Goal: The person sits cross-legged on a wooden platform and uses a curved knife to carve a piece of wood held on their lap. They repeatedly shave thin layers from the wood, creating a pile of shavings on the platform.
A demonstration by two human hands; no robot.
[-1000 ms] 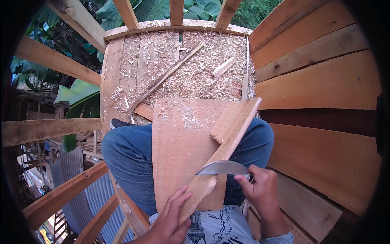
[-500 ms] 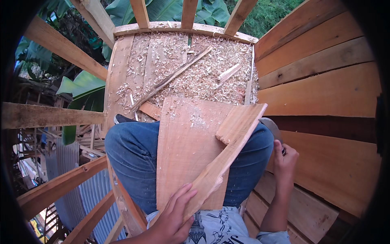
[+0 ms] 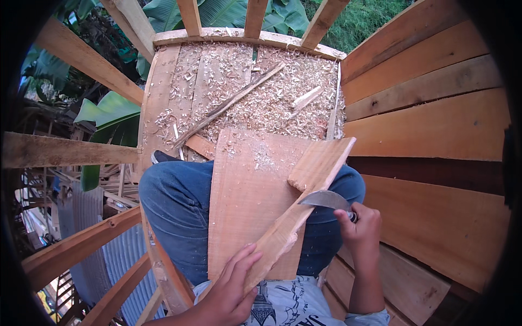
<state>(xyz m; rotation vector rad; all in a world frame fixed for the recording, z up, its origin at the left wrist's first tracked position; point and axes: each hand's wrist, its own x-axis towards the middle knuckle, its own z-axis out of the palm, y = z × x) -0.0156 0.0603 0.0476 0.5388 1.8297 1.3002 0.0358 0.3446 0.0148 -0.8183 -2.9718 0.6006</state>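
Observation:
A carved piece of wood (image 3: 276, 234) slants across my lap, its broad end away from me and its narrow end near my belly. My left hand (image 3: 231, 285) is wrapped over that narrow end and holds it down. My right hand (image 3: 360, 231) grips the dark handle of a knife with a short curved blade (image 3: 325, 199). The blade's tip lies at the right edge of the carved piece, just below its broad end; whether it touches I cannot tell. Beneath the piece, a flat wide board (image 3: 244, 190) rests over my thighs.
Wood shavings (image 3: 293, 119) cover the plank floor (image 3: 157, 98) ahead, with a long thin stick (image 3: 231, 106) and a short offcut (image 3: 307, 98) among them. Slatted rails (image 3: 76, 149) stand on the left and front, and a plank wall (image 3: 424, 125) rises close on the right.
My right hand has swung in from beside my right knee, bringing the knife blade to the carved wood's edge. My left hand and the wood stay nearly in place.

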